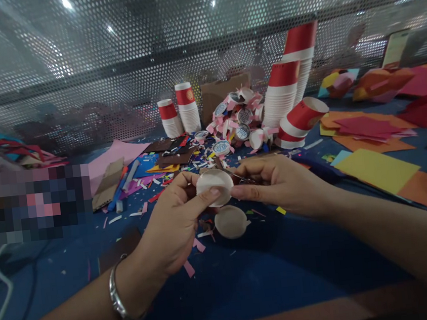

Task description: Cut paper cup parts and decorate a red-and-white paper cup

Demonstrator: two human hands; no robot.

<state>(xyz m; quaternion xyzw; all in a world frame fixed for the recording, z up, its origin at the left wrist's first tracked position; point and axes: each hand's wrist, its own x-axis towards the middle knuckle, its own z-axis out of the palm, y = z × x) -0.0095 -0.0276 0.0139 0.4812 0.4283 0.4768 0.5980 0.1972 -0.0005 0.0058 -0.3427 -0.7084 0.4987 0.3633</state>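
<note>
My left hand (177, 212) pinches a round white paper disc (215, 181), its thumb lying flat across the front. Close on its right, my right hand (277, 186) is closed on what looks like a pair of small dark metal scissors (246, 180), mostly hidden by the fingers. The right thumb tip is at the disc's edge; whether it touches cannot be made out. Just below the hands, a second round white disc (231, 222) lies on the blue table (286, 274). Paper scraps (198, 244) are scattered around it.
Behind the hands rises a pile of cut cup pieces (241, 116), flanked by stacked red-and-white paper cups (280, 92) and shorter stacks (187, 107). Coloured paper sheets (378, 168) lie right; pink paper (114, 160) and pens (124, 182) lie left. A perforated metal screen (112, 64) stands behind.
</note>
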